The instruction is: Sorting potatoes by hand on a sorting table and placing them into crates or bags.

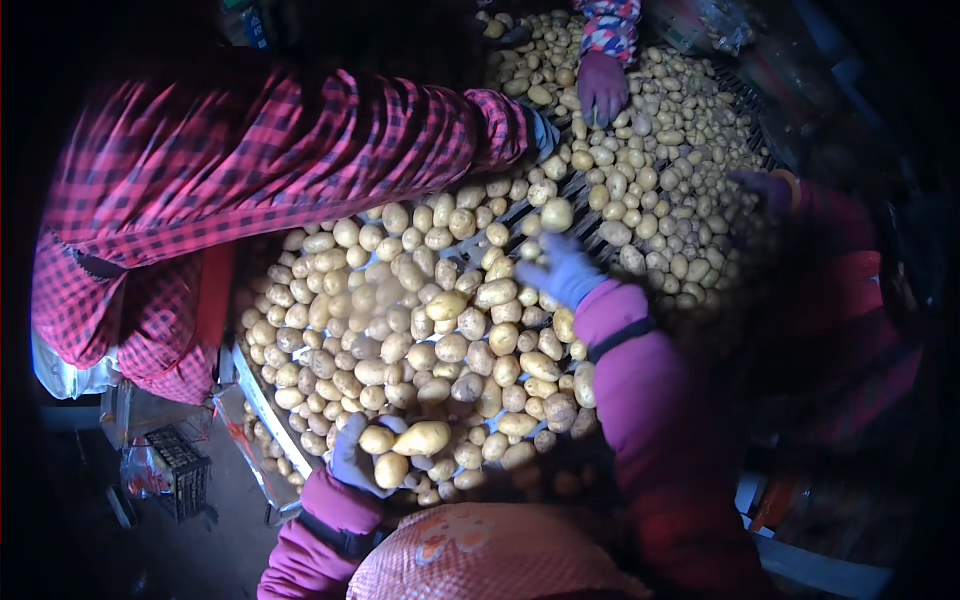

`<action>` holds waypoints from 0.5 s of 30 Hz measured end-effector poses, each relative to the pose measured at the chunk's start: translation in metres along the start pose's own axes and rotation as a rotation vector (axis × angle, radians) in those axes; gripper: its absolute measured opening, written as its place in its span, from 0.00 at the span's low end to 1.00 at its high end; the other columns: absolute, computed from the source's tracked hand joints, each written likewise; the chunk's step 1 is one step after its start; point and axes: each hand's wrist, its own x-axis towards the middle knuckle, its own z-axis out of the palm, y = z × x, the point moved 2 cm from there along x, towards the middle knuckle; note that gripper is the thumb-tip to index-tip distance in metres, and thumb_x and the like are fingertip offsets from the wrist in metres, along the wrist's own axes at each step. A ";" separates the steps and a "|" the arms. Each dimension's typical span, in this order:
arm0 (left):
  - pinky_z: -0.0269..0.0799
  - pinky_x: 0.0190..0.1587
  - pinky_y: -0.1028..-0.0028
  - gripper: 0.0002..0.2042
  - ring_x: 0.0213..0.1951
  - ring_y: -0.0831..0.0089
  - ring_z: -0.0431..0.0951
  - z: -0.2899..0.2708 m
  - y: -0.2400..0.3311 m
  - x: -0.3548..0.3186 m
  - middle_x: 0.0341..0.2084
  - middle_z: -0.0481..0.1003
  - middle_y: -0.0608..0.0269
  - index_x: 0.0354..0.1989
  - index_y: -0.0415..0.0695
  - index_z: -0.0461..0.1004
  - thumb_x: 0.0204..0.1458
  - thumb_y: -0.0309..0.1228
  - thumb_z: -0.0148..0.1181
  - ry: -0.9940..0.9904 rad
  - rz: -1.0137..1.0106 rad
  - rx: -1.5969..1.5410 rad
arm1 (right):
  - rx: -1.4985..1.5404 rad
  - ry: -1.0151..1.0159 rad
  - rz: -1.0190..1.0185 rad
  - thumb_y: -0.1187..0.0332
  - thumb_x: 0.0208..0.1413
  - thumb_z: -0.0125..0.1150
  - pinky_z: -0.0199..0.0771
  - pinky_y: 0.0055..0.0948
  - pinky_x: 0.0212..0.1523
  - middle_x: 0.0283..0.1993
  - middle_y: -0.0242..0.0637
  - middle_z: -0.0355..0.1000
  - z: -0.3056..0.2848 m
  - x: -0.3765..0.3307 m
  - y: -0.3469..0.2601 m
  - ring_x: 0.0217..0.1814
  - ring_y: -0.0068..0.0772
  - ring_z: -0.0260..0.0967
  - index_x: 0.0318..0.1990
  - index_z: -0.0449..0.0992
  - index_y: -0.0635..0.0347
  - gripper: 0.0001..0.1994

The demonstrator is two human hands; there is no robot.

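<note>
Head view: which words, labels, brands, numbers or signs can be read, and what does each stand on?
None can be read.
Pale marks on the dark blue item at the upper left: too small and blurred to read.
Orange print on the pink checked cloth at the lower edge: looks like a picture; no lettering made out.
Potatoes: no lettering visible.

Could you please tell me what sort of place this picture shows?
Probably a potato sorting or packing area: there is a broad bed of loose potatoes, a co-worker's plaid sleeve stretched over it, and a dark crate nearby.
</note>
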 end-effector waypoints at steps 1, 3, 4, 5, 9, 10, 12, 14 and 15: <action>0.74 0.26 0.64 0.33 0.34 0.51 0.78 -0.002 0.002 -0.003 0.39 0.76 0.42 0.43 0.40 0.70 0.54 0.63 0.40 0.009 0.041 0.013 | -0.276 -0.018 -0.010 0.50 0.50 0.60 0.63 0.50 0.61 0.67 0.53 0.53 0.012 -0.009 -0.009 0.62 0.62 0.59 0.64 0.59 0.55 0.36; 0.71 0.25 0.63 0.30 0.33 0.51 0.77 -0.007 0.003 -0.010 0.39 0.76 0.44 0.43 0.42 0.70 0.54 0.61 0.43 0.027 0.031 -0.212 | -0.577 -0.056 -0.070 0.51 0.51 0.59 0.66 0.49 0.57 0.66 0.50 0.55 0.023 -0.040 -0.029 0.58 0.58 0.62 0.61 0.64 0.48 0.30; 0.70 0.25 0.63 0.29 0.33 0.52 0.76 -0.010 0.005 -0.013 0.39 0.76 0.45 0.44 0.43 0.70 0.55 0.60 0.43 0.012 0.013 -0.320 | -0.560 -0.003 -0.273 0.52 0.51 0.59 0.68 0.49 0.54 0.65 0.47 0.56 0.024 -0.057 -0.045 0.56 0.56 0.64 0.59 0.66 0.45 0.27; 0.70 0.25 0.63 0.29 0.33 0.51 0.76 -0.015 0.006 -0.019 0.38 0.76 0.46 0.44 0.45 0.70 0.55 0.61 0.43 0.073 0.089 -0.272 | -0.567 -0.057 -0.274 0.52 0.52 0.58 0.68 0.49 0.53 0.64 0.45 0.57 0.031 -0.074 -0.058 0.56 0.54 0.64 0.59 0.67 0.44 0.26; 0.72 0.29 0.61 0.29 0.42 0.50 0.73 -0.026 0.004 -0.041 0.46 0.72 0.47 0.48 0.45 0.71 0.55 0.59 0.44 -0.169 0.056 -0.440 | -0.619 -0.068 -0.612 0.52 0.52 0.57 0.61 0.51 0.56 0.63 0.37 0.59 0.079 -0.147 -0.108 0.62 0.46 0.58 0.58 0.68 0.40 0.24; 0.72 0.29 0.61 0.29 0.42 0.50 0.73 -0.031 0.002 -0.046 0.46 0.72 0.47 0.48 0.45 0.71 0.55 0.59 0.44 -0.163 0.057 -0.445 | -0.605 -0.226 -0.611 0.52 0.52 0.55 0.57 0.52 0.59 0.63 0.37 0.58 0.093 -0.153 -0.109 0.64 0.44 0.55 0.60 0.67 0.38 0.25; 0.74 0.31 0.61 0.26 0.40 0.50 0.74 -0.039 -0.004 -0.058 0.44 0.73 0.48 0.47 0.45 0.72 0.56 0.57 0.47 -0.118 0.099 -0.403 | -0.729 -0.171 -0.686 0.50 0.51 0.57 0.50 0.49 0.64 0.64 0.35 0.58 0.098 -0.147 -0.096 0.66 0.42 0.54 0.60 0.67 0.37 0.26; 0.76 0.32 0.60 0.25 0.37 0.50 0.75 -0.046 -0.012 -0.071 0.42 0.74 0.50 0.46 0.45 0.72 0.56 0.55 0.49 -0.039 0.099 -0.389 | -0.773 -0.054 -0.669 0.48 0.49 0.58 0.50 0.48 0.64 0.63 0.35 0.59 0.091 -0.127 -0.074 0.65 0.41 0.55 0.60 0.67 0.39 0.28; 0.77 0.32 0.59 0.25 0.36 0.51 0.76 -0.048 -0.016 -0.075 0.42 0.74 0.50 0.46 0.45 0.72 0.56 0.55 0.49 0.013 0.104 -0.401 | -0.800 -0.042 -0.626 0.46 0.48 0.59 0.50 0.48 0.64 0.64 0.35 0.58 0.080 -0.113 -0.059 0.65 0.40 0.55 0.60 0.67 0.40 0.30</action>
